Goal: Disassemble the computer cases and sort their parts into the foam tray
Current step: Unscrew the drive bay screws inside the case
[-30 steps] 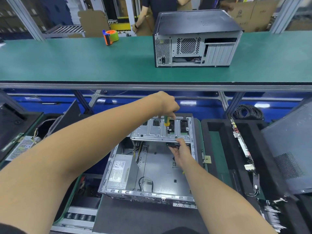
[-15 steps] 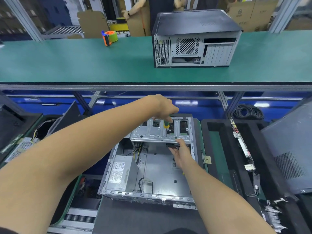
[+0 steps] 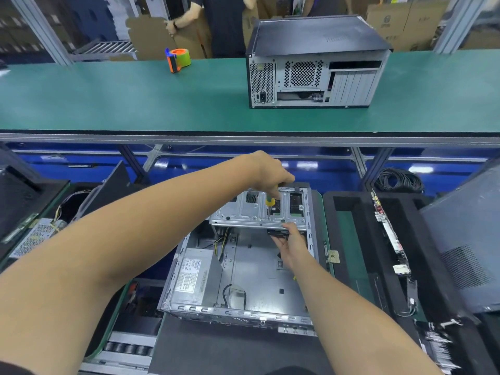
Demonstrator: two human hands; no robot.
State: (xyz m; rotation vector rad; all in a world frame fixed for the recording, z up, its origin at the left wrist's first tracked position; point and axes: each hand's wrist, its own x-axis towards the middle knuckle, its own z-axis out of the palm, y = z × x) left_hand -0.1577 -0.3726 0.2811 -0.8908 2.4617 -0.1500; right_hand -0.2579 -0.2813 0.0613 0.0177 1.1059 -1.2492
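Open computer case [image 3: 238, 280] lies flat on the lower bench, side panel off, just left of the black foam tray [image 3: 349, 201]. Left hand [image 3: 270, 173] grips a yellow-green screwdriver [image 3: 270, 201], tip down on the drive cage [image 3: 259, 209] at the case's far end. Right hand [image 3: 290, 243] reaches under the cage edge, fingers curled on a black part [image 3: 278, 232] there. Power supply [image 3: 194, 277] sits in the near-left corner. Circuit board [image 3: 389, 234] stands in a tray slot. Second, closed case [image 3: 316, 63] is on the green upper bench [image 3: 121, 98], tape dispenser [image 3: 178, 59] well to its left.
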